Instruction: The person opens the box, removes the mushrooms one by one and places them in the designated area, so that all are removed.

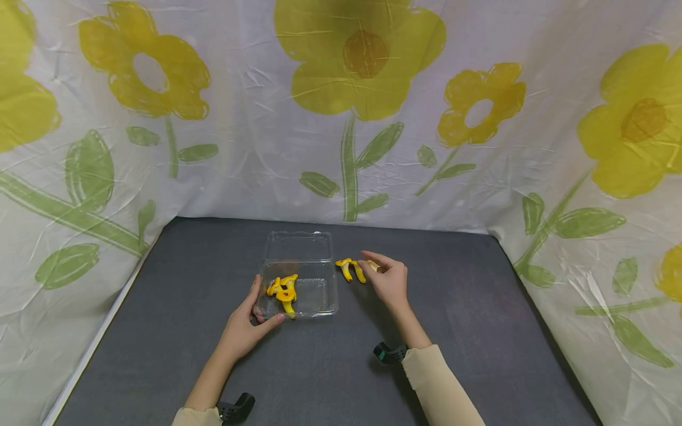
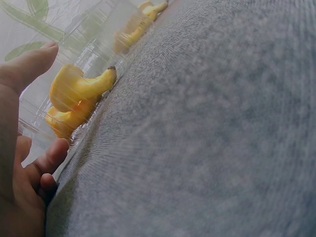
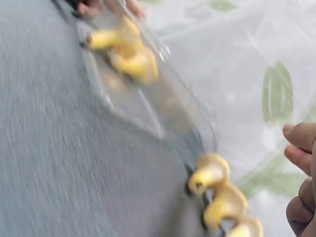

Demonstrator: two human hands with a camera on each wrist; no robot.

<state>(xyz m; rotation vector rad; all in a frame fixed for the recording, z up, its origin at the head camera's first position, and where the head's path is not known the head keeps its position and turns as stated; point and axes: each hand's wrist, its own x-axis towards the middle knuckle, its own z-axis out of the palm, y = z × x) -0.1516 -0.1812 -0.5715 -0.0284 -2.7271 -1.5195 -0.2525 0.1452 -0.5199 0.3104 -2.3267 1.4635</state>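
Observation:
A hinged clear plastic container [image 1: 318,296] sits on the grey table with its lid folded back. Inside its left half lie yellow trumpet-shaped mushrooms [image 1: 288,294], leaning against each other. My left hand [image 1: 242,334] holds the front left corner, thumb on the front edge and fingers along the left side. To the right of the container stand three more mushrooms [image 3: 224,205] in a row, blurred in the right wrist view. Just above them hovers my right hand [image 1: 391,284], thumb and index finger bent toward each other with nothing held between them; it partly covers the row in the head view.
The dark grey tabletop [image 1: 330,373] ends at a white cloth wall [image 1: 240,177] printed with yellow flowers, at the back and both sides. A black band [image 1: 390,353] is on the right wrist, another [image 1: 237,408] on the left.

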